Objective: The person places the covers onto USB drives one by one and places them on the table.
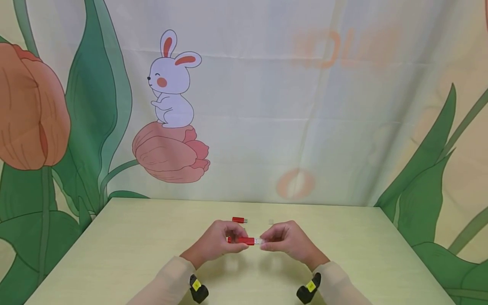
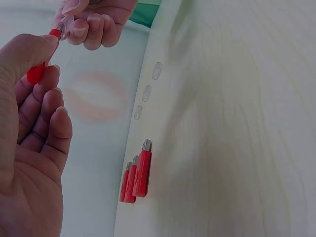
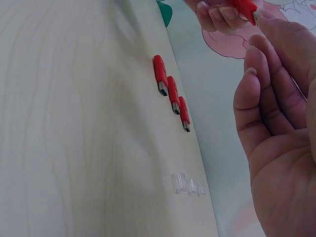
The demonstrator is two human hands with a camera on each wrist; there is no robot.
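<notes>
Over the table, my left hand [image 1: 216, 240] pinches a red USB stick [image 1: 245, 241] between thumb and fingers, its metal connector pointing right. Opposite it, my right hand [image 1: 290, 240] pinches a small clear cap [image 2: 66, 23] at the connector end. How far the cap covers the connector cannot be told. Beyond the hands, three red USB sticks [image 2: 143, 173] lie in a row with bare connectors. To their right, three clear caps [image 3: 178, 183] form another row. In the head view the hands hide most of both rows.
The pale wooden table [image 1: 133, 250] ends at a hanging cloth [image 1: 244, 106] printed with a rabbit and tulips. A black device with a yellow label [image 1: 198, 289] is strapped to the left wrist, and a similar one [image 1: 309, 289] to the right.
</notes>
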